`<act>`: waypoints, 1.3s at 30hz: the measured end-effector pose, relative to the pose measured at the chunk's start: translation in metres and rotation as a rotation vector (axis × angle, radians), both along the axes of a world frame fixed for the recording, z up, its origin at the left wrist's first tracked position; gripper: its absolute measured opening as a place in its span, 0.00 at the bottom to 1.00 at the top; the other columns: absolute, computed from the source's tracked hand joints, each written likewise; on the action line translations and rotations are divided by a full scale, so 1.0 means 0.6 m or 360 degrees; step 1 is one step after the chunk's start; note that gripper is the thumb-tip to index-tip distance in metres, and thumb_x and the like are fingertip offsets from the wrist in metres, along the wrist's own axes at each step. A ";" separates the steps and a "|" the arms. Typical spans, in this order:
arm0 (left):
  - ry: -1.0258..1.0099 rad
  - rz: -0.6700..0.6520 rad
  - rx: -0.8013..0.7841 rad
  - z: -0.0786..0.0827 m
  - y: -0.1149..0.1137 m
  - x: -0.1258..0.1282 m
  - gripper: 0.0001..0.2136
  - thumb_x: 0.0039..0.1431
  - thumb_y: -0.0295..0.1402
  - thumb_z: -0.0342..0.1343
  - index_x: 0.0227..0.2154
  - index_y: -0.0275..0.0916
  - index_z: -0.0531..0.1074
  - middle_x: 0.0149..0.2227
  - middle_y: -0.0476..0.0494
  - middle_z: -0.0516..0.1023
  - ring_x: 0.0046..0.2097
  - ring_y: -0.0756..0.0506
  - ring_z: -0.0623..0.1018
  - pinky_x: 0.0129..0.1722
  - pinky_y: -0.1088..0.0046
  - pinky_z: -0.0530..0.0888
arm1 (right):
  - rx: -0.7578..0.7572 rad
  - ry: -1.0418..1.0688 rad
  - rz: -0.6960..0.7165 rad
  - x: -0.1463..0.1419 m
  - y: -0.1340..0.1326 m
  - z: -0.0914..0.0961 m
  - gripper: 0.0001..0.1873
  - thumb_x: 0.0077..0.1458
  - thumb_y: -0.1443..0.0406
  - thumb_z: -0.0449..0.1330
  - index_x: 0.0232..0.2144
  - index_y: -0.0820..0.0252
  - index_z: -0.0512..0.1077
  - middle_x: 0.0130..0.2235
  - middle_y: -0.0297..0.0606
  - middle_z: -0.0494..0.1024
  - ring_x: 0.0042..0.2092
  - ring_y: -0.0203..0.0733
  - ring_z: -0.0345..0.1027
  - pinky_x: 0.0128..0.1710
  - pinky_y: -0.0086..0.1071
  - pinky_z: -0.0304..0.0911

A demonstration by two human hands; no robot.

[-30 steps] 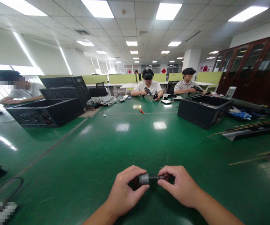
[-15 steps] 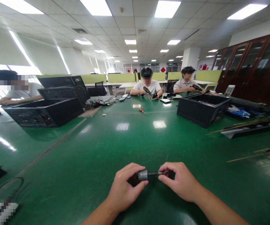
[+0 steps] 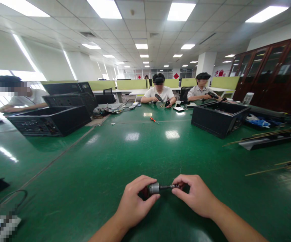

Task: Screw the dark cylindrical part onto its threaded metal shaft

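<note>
My left hand [image 3: 134, 203] is closed around a small tool with a dark red handle and a silver metal collar [image 3: 154, 188]. A thin dark bit [image 3: 166, 187] sticks out of the collar to the right. My right hand [image 3: 195, 196] pinches the far end of that bit between thumb and fingers. Both hands hover just above the green table [image 3: 145, 151] near its front edge, the tool lying level between them.
Open black computer cases stand at the left [image 3: 49, 121] and right [image 3: 218, 118]. A red-handled screwdriver [image 3: 153, 120] lies mid-table. Thin wooden sticks [image 3: 274, 168] and a black panel [image 3: 271, 140] are at the right. Three people sit around the far side, two holding tools.
Both hands with the tool rose slightly in view during the first half second; since then they have barely moved, and the grip is the same.
</note>
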State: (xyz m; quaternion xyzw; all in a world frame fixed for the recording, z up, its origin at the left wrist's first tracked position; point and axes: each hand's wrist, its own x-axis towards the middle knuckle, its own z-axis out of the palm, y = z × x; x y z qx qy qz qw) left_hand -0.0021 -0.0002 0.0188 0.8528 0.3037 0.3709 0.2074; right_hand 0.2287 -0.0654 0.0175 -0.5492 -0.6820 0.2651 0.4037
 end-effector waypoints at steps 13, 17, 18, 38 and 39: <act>-0.0009 -0.0004 -0.0007 0.000 0.000 -0.003 0.13 0.51 0.28 0.66 0.41 0.41 0.77 0.36 0.44 0.80 0.37 0.44 0.79 0.38 0.68 0.76 | 0.0000 -0.0006 0.0006 0.003 0.000 0.001 0.04 0.54 0.66 0.62 0.33 0.58 0.78 0.31 0.35 0.81 0.33 0.40 0.74 0.36 0.30 0.66; -0.0010 -0.0017 -0.0010 -0.001 0.001 -0.003 0.14 0.51 0.28 0.65 0.42 0.41 0.77 0.37 0.44 0.80 0.37 0.45 0.79 0.38 0.69 0.76 | 0.0011 -0.0028 0.0014 0.006 0.000 0.004 0.05 0.54 0.67 0.62 0.34 0.58 0.78 0.31 0.35 0.81 0.34 0.41 0.75 0.37 0.30 0.66; -0.0013 -0.0019 -0.0010 -0.001 0.001 -0.003 0.14 0.51 0.28 0.66 0.42 0.41 0.77 0.37 0.45 0.80 0.37 0.45 0.79 0.38 0.69 0.76 | 0.0013 -0.0033 0.0013 0.006 0.000 0.004 0.05 0.54 0.68 0.62 0.34 0.58 0.78 0.31 0.36 0.81 0.34 0.41 0.75 0.37 0.31 0.66; -0.0085 -0.0038 -0.0040 0.001 0.003 0.000 0.15 0.50 0.24 0.66 0.42 0.42 0.77 0.38 0.46 0.80 0.39 0.46 0.79 0.41 0.70 0.75 | 0.0020 -0.0057 0.0001 0.012 -0.003 0.006 0.04 0.54 0.68 0.62 0.34 0.58 0.77 0.31 0.34 0.80 0.34 0.40 0.74 0.38 0.30 0.65; -0.0086 -0.0037 -0.0042 0.002 0.003 0.000 0.15 0.50 0.24 0.66 0.42 0.42 0.77 0.38 0.46 0.80 0.39 0.46 0.79 0.40 0.70 0.75 | 0.0021 -0.0060 0.0004 0.013 -0.002 0.006 0.04 0.54 0.68 0.62 0.34 0.58 0.77 0.31 0.34 0.80 0.34 0.40 0.74 0.38 0.30 0.65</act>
